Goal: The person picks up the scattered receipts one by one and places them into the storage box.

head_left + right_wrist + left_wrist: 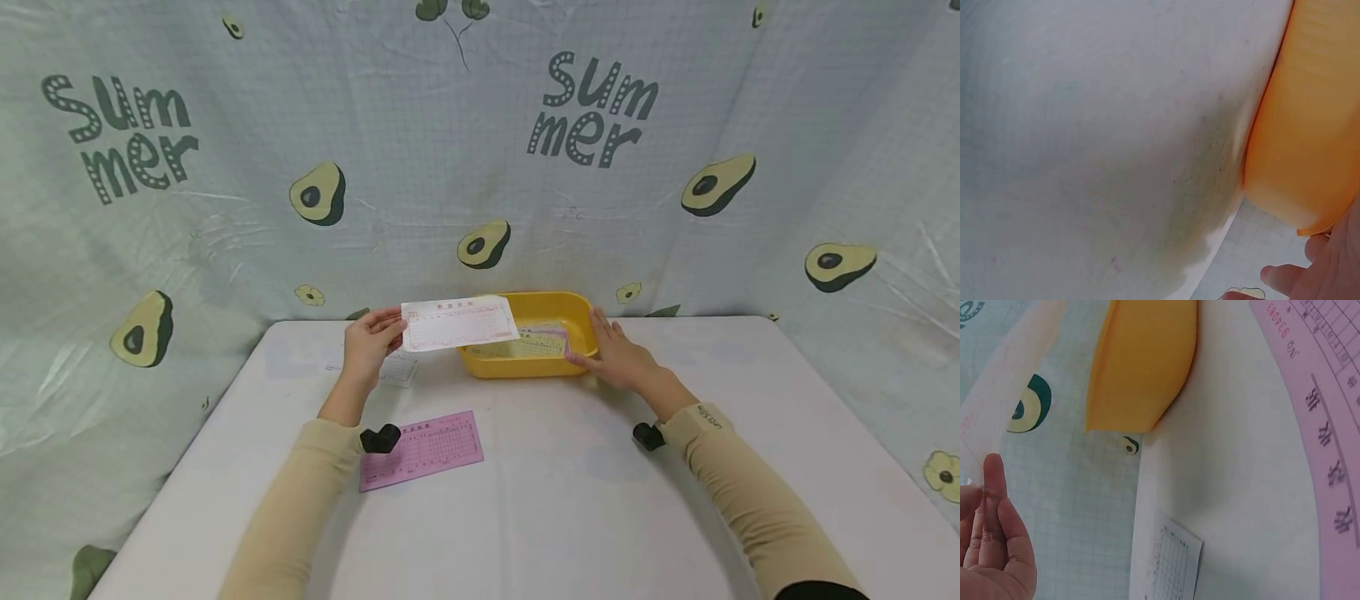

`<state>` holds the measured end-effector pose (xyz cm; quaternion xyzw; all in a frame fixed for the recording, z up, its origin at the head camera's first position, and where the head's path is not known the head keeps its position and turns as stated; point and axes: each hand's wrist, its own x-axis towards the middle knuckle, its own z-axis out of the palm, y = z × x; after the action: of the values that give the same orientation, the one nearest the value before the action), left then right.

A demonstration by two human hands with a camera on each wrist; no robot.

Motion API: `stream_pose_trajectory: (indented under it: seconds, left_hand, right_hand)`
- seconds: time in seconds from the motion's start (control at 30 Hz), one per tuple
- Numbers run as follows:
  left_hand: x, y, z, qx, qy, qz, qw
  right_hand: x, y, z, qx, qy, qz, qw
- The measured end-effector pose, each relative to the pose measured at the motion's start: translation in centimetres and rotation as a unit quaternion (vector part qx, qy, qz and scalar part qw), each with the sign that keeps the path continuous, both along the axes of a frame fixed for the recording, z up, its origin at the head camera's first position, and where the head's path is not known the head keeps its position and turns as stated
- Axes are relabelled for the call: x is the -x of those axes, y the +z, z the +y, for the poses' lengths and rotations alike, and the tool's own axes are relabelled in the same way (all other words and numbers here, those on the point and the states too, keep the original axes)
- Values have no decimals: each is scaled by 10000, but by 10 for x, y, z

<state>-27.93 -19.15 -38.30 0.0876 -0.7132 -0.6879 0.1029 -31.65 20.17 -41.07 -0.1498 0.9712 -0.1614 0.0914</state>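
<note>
My left hand (369, 342) pinches the left end of a white printed receipt slip (459, 323) between thumb and fingers. Held above the table, the slip overlaps the left part of a yellow plastic basin (517, 367). Yellowish slips (536, 343) with a pink edge showing lie inside the basin. At the basin's right side my right hand (626, 360) rests against the rim, fingers extended and thumb near the front corner. In the left wrist view, the pinched slip (1013, 381) rises from the fingertips, seen nearly edge-on.
A pink printed slip (442, 450) lies flat on the white table (570, 500), partly behind the left wrist camera. Beyond the left wrist lie white slips (399, 372), partly hidden by the hand. A patterned cloth backdrop (405, 167) hangs behind the table's far edge.
</note>
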Motion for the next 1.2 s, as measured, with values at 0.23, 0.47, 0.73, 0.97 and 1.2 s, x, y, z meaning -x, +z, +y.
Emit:
stream_pose_trajectory:
  seconds: [0.23,0.47,0.73,0.97,1.2]
  left_hand:
    - [11,-9,21,-211,-198,4,9996]
    - [19,-9,35,-402,-221,-34,9989]
    - [30,-15,52,-406,-232,19,9989]
    - [36,-18,69,-264,-402,-18,9988]
    - [38,-15,80,-5,-481,-196,9986]
  right_hand:
    - [0,2,0,-73,47,-10,10000]
    - [2,2,1,-83,16,-18,10000]
    - [3,-1,2,-97,39,27,9999]
    - [2,-2,2,-350,124,344,9987]
    - [3,-2,1,-397,88,402,9984]
